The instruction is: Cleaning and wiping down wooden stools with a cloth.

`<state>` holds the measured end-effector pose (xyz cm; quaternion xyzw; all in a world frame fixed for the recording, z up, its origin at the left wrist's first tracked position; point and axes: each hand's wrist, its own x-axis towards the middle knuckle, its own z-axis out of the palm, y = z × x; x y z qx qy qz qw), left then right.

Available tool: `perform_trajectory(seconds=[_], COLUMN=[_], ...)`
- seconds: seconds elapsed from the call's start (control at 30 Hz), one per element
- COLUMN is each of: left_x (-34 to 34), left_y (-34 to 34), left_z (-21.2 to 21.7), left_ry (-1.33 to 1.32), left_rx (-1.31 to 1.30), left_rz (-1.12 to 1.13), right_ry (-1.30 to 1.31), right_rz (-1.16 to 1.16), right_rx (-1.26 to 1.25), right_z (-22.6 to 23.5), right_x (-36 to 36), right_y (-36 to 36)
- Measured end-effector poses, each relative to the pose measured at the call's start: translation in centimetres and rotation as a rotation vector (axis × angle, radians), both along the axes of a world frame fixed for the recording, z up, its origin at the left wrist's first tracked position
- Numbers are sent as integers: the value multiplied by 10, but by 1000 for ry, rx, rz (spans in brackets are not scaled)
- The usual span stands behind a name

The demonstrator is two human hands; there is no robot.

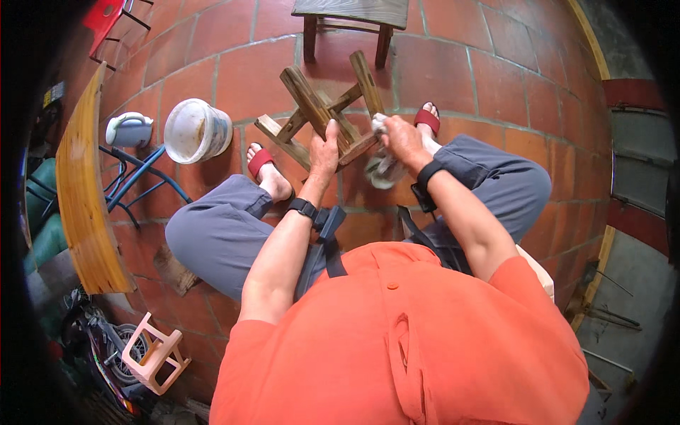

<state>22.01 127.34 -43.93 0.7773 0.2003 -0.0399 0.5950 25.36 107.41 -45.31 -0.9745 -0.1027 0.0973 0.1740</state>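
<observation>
A small wooden stool (pixel 306 97) is tipped over between my feet, its legs pointing up and away from me. My left hand (pixel 324 153) is closed on the near part of the stool, thumb raised along the wood. In my right hand (pixel 404 144) is a whitish cloth (pixel 384 171), bunched at the fingers and hanging down beside the stool's right side. The cloth's lower end is slightly blurred. Part of the stool's near side is hidden behind my left hand.
A second wooden stool (pixel 352 10) stands beyond. To the left are a white bucket (pixel 190 132), a grey-blue jug (pixel 131 130), a wooden-topped folding table (pixel 86 191) and a pink plastic stool (pixel 156 354). A red chair (pixel 103 25) stands far left; red tiles (pixel 499 78) cover the floor.
</observation>
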Motion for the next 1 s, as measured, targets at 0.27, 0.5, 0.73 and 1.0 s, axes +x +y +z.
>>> perform_trajectory(seconds=[0.27, 0.5, 0.73, 1.0], left_x=[-2, 0, -1, -2], left_y=[-1, 0, -2, -4], left_z=[-16, -7, -4, -17], left_ry=[-75, -21, -68, -71], left_rx=[-3, -6, -1, -21], left_rz=[90, 89, 22, 68], right_ry=[-50, -20, 32, 134], right_rz=[232, 189, -49, -12], right_rx=[236, 231, 24, 410], right_z=[31, 57, -31, -18], right_x=[-26, -33, 28, -9], right_y=[32, 42, -29, -4])
